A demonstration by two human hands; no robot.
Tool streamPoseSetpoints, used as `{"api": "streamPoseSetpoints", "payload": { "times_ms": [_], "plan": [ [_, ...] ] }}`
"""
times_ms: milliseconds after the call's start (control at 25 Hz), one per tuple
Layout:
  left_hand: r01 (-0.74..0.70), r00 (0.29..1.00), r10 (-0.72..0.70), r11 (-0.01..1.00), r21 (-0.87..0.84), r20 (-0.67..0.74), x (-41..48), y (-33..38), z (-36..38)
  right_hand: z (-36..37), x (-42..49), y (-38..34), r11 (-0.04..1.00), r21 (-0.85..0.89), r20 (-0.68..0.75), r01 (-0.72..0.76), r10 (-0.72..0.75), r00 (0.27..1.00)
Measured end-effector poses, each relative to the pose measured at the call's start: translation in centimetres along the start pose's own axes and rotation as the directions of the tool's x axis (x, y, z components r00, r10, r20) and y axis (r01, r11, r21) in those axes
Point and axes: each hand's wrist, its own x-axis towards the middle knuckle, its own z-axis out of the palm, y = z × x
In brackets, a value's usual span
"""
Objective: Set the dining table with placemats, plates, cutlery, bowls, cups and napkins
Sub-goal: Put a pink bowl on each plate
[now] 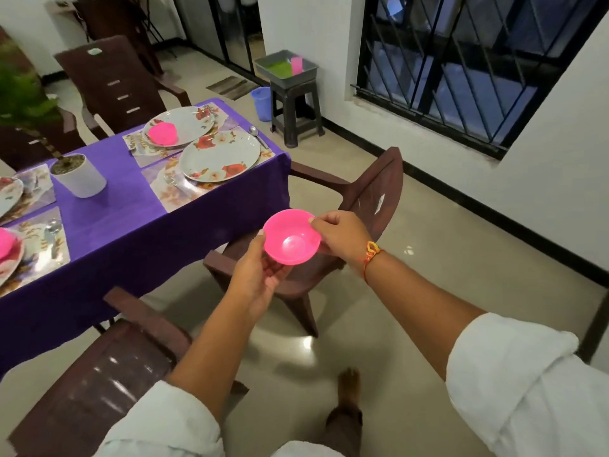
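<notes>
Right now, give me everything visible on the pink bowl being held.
The pink bowl is small, round and glossy, plastic by its look, with a flared rim and a flat circular base inside. It is empty, upright, tipped slightly toward the camera. It is in the air by a brown chair, beside the purple-clothed table, not on it. The left hand cups it from below, thumb at the rim; the right hand pinches the opposite rim.

Four floral plates (pixel 220 156) are sitting on four placemats (pixel 184 196) on the purple table (pixel 131 219), two at its far right corner and two at its left edge. Three pink bowls (pixel 291 237) are showing: one off the table's right edge, two on plates. Two spoons (pixel 254 130) are lying beside plates. One potted plant (pixel 79 174) is standing mid-table.
</notes>
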Motion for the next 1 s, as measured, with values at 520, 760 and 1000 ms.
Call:
{"api": "streamPoseSetpoints", "payload": {
  "times_ms": [520, 760, 1000],
  "plan": [
    [-0.052, 0.98, 0.024, 0.989, -0.135, -0.198, 18.4, 3.4, 15.8, -8.2, 25.2, -2.8, 0.982, -0.186, 0.171, -0.014, 0.046, 0.984],
    [-0.097, 0.9, 0.054, 0.992, -0.078, -0.433, 24.3, 3.5, 19.0, -7.6, 35.7, -2.3, 0.991, -0.125, 0.347, -0.045, 0.086, 0.934],
    [-0.148, 0.791, 0.011, 0.974, -0.174, -0.612, 27.8, 2.9, 22.9, -7.4, 41.6, -3.9, 0.991, -0.109, 0.485, -0.077, 0.121, 0.866]
  ]
}}
